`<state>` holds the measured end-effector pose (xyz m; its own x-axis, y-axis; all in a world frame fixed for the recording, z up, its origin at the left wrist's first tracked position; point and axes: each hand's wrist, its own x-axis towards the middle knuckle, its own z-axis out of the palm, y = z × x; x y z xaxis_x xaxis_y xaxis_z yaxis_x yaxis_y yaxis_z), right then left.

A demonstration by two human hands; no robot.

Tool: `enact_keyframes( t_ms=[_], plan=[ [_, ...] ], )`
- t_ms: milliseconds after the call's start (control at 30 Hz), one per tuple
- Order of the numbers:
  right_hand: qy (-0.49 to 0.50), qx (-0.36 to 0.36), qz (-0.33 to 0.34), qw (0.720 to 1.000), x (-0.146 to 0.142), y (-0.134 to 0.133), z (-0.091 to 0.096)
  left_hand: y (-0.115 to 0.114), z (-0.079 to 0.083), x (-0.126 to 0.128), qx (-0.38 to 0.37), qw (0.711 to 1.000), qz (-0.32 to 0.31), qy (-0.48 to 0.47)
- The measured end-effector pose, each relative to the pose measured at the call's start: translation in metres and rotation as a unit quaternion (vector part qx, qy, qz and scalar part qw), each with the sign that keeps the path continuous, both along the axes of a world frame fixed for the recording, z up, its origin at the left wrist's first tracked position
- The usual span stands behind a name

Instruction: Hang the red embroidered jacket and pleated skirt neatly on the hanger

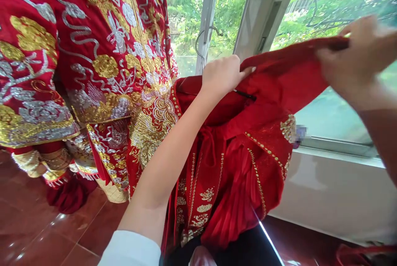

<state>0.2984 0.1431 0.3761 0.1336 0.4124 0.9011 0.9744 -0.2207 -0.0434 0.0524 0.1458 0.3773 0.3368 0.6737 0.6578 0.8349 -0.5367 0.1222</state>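
Observation:
A red embroidered skirt (238, 175) with gold beading and pleats hangs in front of me from a hanger with a metal hook (201, 47). My left hand (221, 74) is closed on the skirt's top edge near the hook, its thumb and fingertips partly hidden by the cloth. At the right, my right hand (356, 57) grips the end of the wide red waistband (304, 65), which is stretched taut between both hands. A dark bar, perhaps a clip of the hanger, shows inside the waist opening.
Red garments with gold and silver embroidery (105, 51) hang close on the left. Behind the skirt stands a window frame (260, 18) with greenery outside. A white wall (325, 191) runs below the sill. The floor (62, 233) has glossy dark red tiles.

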Motion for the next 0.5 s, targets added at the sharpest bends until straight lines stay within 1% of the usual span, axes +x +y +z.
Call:
enact_keyframes(
  t_ms=[33,67,100,133,167,200,267,300,333,367,433,467,500],
  plan=[
    [0.046,-0.038,0.035,0.998,-0.006,0.0,-0.005,0.0,-0.001,0.0,0.001,1.0,0.004,0.001],
    [0.085,-0.097,0.078,0.989,-0.01,0.0,-0.012,0.0,-0.001,0.0,-0.001,1.0,0.007,0.003],
    [0.098,-0.173,0.119,0.973,-0.012,-0.001,-0.02,0.0,-0.002,0.001,-0.004,1.0,0.008,0.006],
    [0.091,-0.233,0.153,0.956,-0.01,-0.003,-0.027,0.0,-0.003,0.002,-0.008,1.0,0.009,0.008],
    [0.081,-0.26,0.16,0.949,-0.006,-0.006,-0.033,0.001,-0.004,0.003,-0.009,1.0,0.009,0.008],
    [0.072,-0.247,0.145,0.955,0.001,-0.009,-0.037,0.002,-0.005,0.005,-0.006,1.0,0.01,0.006],
    [0.073,-0.147,0.086,0.983,0.014,-0.018,-0.039,0.004,-0.005,0.008,0.005,1.0,0.015,0.002],
    [0.079,-0.104,0.074,0.989,0.019,-0.023,-0.039,0.005,-0.005,0.009,0.011,1.0,0.02,0.0],
    [0.085,-0.095,0.079,0.989,0.022,-0.028,-0.038,0.005,-0.004,0.01,0.014,1.0,0.025,0.001],
    [0.091,-0.118,0.095,0.984,0.024,-0.032,-0.038,0.004,-0.003,0.011,0.015,0.999,0.029,0.005],
    [0.099,-0.196,0.133,0.966,0.024,-0.039,-0.038,0.0,-0.001,0.011,0.02,0.999,0.034,0.014],
    [0.097,-0.217,0.141,0.961,0.023,-0.042,-0.037,-0.005,-0.001,0.011,0.031,0.999,0.031,0.02],
    [0.096,-0.213,0.13,0.964,0.022,-0.044,-0.036,-0.011,-0.002,0.011,0.05,0.998,0.022,0.027]
  ],
)
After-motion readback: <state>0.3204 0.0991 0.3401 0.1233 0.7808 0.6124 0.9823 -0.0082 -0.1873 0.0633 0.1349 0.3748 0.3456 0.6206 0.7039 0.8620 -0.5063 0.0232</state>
